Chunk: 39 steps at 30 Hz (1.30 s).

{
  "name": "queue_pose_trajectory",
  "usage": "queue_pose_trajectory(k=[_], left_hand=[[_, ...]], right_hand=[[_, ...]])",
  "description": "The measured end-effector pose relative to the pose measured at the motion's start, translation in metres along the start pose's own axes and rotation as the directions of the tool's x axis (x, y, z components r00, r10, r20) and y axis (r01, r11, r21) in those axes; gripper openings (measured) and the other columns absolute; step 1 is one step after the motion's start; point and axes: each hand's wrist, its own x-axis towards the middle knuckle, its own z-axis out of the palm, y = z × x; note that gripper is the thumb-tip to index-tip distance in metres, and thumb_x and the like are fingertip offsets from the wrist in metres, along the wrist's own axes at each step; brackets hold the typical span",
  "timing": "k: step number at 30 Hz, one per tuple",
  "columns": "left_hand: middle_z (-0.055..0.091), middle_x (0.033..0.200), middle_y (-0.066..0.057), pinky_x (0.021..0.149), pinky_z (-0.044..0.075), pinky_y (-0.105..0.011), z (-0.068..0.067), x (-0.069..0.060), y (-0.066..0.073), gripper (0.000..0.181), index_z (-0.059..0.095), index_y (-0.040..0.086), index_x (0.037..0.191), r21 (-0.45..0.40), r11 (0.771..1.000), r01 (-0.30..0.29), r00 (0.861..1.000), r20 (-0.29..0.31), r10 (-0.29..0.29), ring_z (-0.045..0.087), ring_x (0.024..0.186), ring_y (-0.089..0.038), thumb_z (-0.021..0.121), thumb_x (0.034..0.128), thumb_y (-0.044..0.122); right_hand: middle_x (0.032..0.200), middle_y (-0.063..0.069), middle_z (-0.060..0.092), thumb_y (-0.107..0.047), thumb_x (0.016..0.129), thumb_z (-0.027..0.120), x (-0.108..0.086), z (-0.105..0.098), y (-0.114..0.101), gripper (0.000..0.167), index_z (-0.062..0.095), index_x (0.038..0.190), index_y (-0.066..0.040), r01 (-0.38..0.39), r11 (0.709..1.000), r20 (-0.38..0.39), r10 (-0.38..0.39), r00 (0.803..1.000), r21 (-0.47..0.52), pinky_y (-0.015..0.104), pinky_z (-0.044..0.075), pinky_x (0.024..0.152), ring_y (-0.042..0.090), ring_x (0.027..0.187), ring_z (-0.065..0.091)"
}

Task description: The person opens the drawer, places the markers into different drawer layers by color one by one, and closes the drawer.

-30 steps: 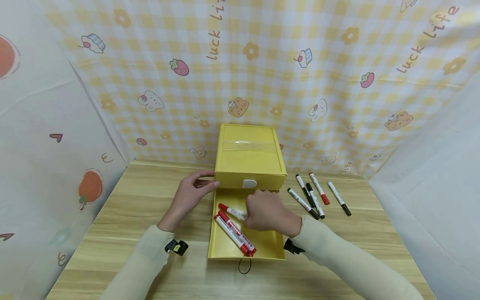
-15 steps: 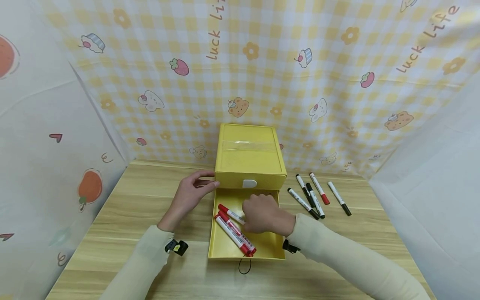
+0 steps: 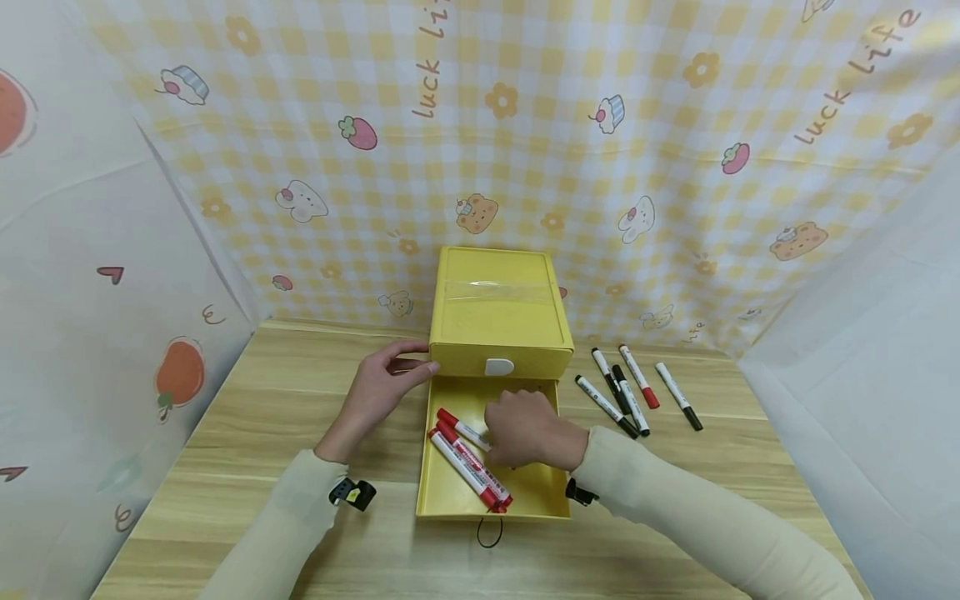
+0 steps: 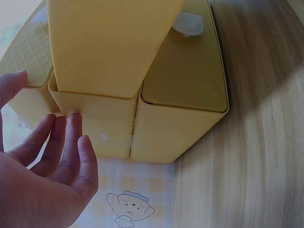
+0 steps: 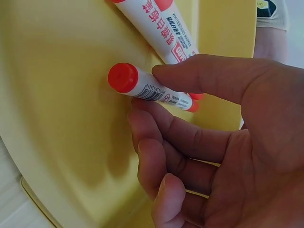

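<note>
In the head view a yellow drawer box (image 3: pixel 498 300) stands at the back, its lower drawer (image 3: pixel 551 500) pulled out towards me. My left hand (image 3: pixel 381 392) rests at the box's left front edge; the left wrist view shows its fingers (image 4: pixel 73 137) straight against the yellow side. Over the drawer, my right hand (image 3: pixel 525 429) pinches a white marker with red ends (image 5: pixel 154 90) between thumb and index finger, its other fingers loosely bent. Two thicker red-and-white markers (image 3: pixel 468 467) lie beside it in the drawer.
Several black-capped markers (image 3: pixel 603 406) and a red-capped marker (image 3: pixel 639 377) lie on the wooden table (image 3: pixel 300 533) to the right of the box. A patterned cloth (image 3: pixel 495 150) hangs behind. A black loop (image 3: pixel 490 533) hangs at the drawer's front.
My right hand has shifted slightly left and towards me, and the pinched marker's near end has tilted towards me. The left hand and the box have stayed put.
</note>
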Motion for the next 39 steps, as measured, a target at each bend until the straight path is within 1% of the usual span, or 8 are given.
queue_pose_trajectory(k=[5, 13, 15, 17, 21, 28, 34, 39], left_hand=[[0.072, 0.14, -0.015, 0.101, 0.059, -0.051, 0.0, 0.0, 0.0, 0.048, 0.071, 0.008, 0.142, -0.001, 1.0, 0.002, 1.0, 0.001, -0.002, 0.072, 0.124, -0.033, 0.083, 0.102, 0.032], [0.076, 0.131, -0.014, 0.099, 0.059, -0.051, -0.001, -0.001, 0.0, 0.047, 0.072, 0.008, 0.142, -0.003, 1.0, 0.002, 1.0, 0.001, -0.002, 0.074, 0.121, -0.032, 0.083, 0.102, 0.03], [0.076, 0.132, -0.014, 0.099, 0.06, -0.05, -0.001, -0.001, 0.0, 0.047, 0.072, 0.008, 0.142, -0.002, 1.0, 0.002, 1.0, 0.001, -0.002, 0.074, 0.121, -0.032, 0.083, 0.102, 0.029], [0.075, 0.132, -0.015, 0.099, 0.06, -0.051, 0.0, -0.001, 0.0, 0.047, 0.072, 0.008, 0.142, 0.0, 1.0, 0.002, 1.0, 0.001, -0.002, 0.074, 0.121, -0.032, 0.083, 0.102, 0.029], [0.075, 0.134, -0.015, 0.099, 0.06, -0.051, 0.0, 0.0, 0.0, 0.047, 0.072, 0.008, 0.142, 0.003, 1.0, -0.001, 1.0, -0.003, 0.001, 0.073, 0.121, -0.033, 0.083, 0.1017, 0.029], [0.073, 0.138, -0.014, 0.1, 0.06, -0.051, 0.0, -0.001, 0.0, 0.047, 0.071, 0.008, 0.142, 0.012, 1.0, -0.007, 1.0, -0.006, 0.007, 0.073, 0.123, -0.033, 0.083, 0.102, 0.029], [0.072, 0.14, -0.014, 0.1, 0.06, -0.051, 0.001, -0.001, 0.001, 0.047, 0.071, 0.007, 0.142, 0.015, 1.0, -0.01, 1.0, -0.01, 0.01, 0.073, 0.123, -0.034, 0.083, 0.1022, 0.029], [0.072, 0.14, -0.014, 0.099, 0.06, -0.049, 0.001, -0.001, 0.0, 0.047, 0.071, 0.007, 0.142, 0.018, 1.0, -0.006, 1.0, -0.009, 0.006, 0.073, 0.122, -0.033, 0.083, 0.1025, 0.028]], right_hand=[[0.054, -0.006, 0.044, -0.026, 0.09, 0.087, 0.001, -0.001, 0.0, 0.049, 0.051, 0.057, -0.019, 0.002, 1.0, 0.004, -0.002, 1.0, -0.001, 0.025, 0.026, 0.043, 0.01, 0.047, 0.037], [0.048, -0.013, 0.022, -0.017, 0.089, 0.08, -0.005, -0.006, 0.006, 0.055, 0.04, 0.052, -0.022, 0.041, 0.996, -0.078, -0.035, 0.996, 0.081, 0.024, 0.018, 0.043, 0.005, 0.045, 0.02], [0.047, -0.015, 0.025, -0.016, 0.089, 0.078, -0.009, -0.009, 0.009, 0.051, 0.044, 0.051, -0.023, 0.058, 0.993, -0.121, -0.046, 0.992, 0.099, 0.024, 0.021, 0.043, 0.004, 0.045, 0.023], [0.048, -0.015, 0.036, -0.019, 0.09, 0.081, -0.013, -0.012, 0.014, 0.046, 0.054, 0.054, -0.023, 0.07, 0.99, -0.157, -0.05, 0.986, 0.123, 0.024, 0.028, 0.043, 0.004, 0.045, 0.034], [0.058, -0.014, 0.056, -0.023, 0.094, 0.084, -0.026, -0.019, 0.028, 0.03, 0.07, 0.067, -0.022, 0.086, 0.98, -0.214, -0.046, 0.976, 0.181, 0.026, 0.042, 0.046, 0.006, 0.051, 0.051], [0.066, -0.016, 0.061, -0.02, 0.095, 0.084, -0.049, -0.016, 0.067, 0.023, 0.074, 0.076, -0.021, 0.116, 0.954, -0.338, -0.016, 0.941, 0.277, 0.026, 0.046, 0.054, 0.002, 0.055, 0.051], [0.07, -0.014, 0.065, -0.016, 0.099, 0.08, -0.062, -0.002, 0.113, 0.021, 0.076, 0.079, -0.02, 0.095, 0.922, -0.401, 0.069, 0.913, 0.375, 0.03, 0.049, 0.06, 0.003, 0.057, 0.052], [0.078, -0.009, 0.07, -0.013, 0.102, 0.078, -0.063, 0.016, 0.156, 0.011, 0.08, 0.091, -0.013, 0.069, 0.894, -0.434, 0.147, 0.889, 0.444, 0.032, 0.052, 0.065, 0.007, 0.065, 0.06]])
